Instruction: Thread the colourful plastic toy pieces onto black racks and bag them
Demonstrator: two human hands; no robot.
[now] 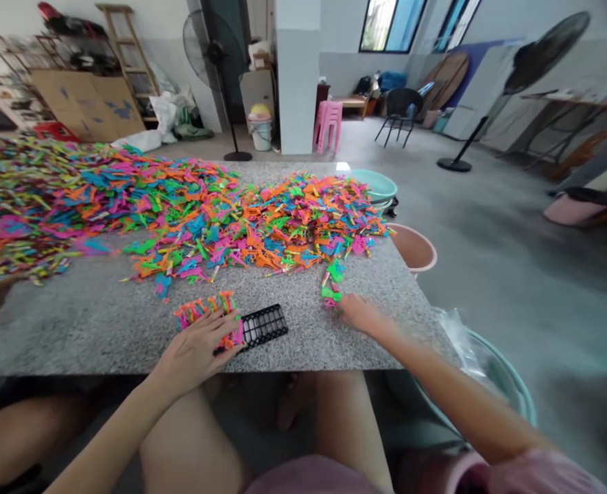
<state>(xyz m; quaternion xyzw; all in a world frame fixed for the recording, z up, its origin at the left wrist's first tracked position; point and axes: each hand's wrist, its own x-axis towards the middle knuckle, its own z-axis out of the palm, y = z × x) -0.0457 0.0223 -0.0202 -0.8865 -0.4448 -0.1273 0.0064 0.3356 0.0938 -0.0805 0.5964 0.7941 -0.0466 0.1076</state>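
Observation:
My left hand [200, 343] lies with stretched fingers over a row of pink, orange and green plastic toys [225, 302] set in a black slotted tray [267, 325]. The right part of the tray shows bare slots. To the right, my right hand [362, 313] is closed, its fingertips at a small green plastic toy [330, 295]; motion blurs the hand. Another green toy [336, 270] lies just beyond it. A large heap of small bright toys [282, 219], some seemingly pistol-shaped, covers the back of the speckled stone table [128, 336].
More pieces [15, 199] are piled at the left, with blurred pieces near them. A pink basin [413, 248] and a turquoise basin [375, 184] stand by the table's right edge. A tub with clear plastic [462, 350] is below right. Another person's leg [30, 439] shows at lower left.

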